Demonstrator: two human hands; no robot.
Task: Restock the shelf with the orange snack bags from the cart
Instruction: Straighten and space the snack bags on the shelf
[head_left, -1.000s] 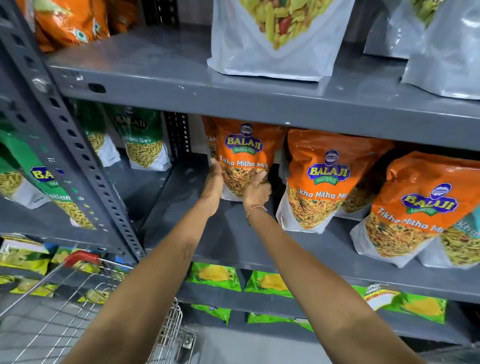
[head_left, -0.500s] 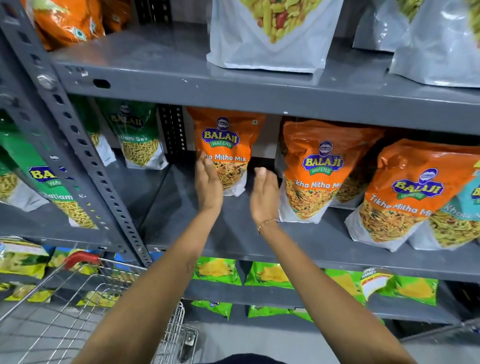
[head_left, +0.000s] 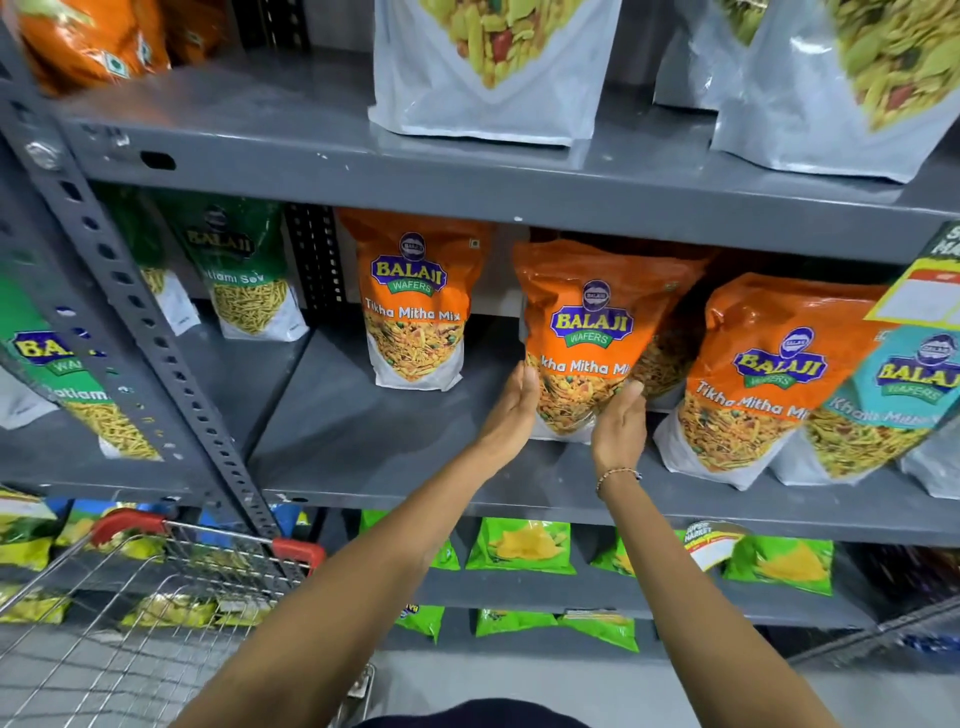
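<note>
Three orange Balaji snack bags stand upright on the grey middle shelf. The left orange bag stands alone near the back. At the middle orange bag, my left hand presses its lower left side and my right hand its lower right side, so the bag is clasped between my palms. A third orange bag leans to the right of it. The wire cart with red handle ends is at the lower left; I see no bags in the visible part of it.
Green Balaji bags fill the bay to the left behind a perforated grey post. A teal bag overlaps the right orange bag. White pouches sit on the shelf above, small green packets below.
Both hands let go of the left orange bag, which now stands at the back of the shelf. They moved right and closed around the base of the middle orange bag.
</note>
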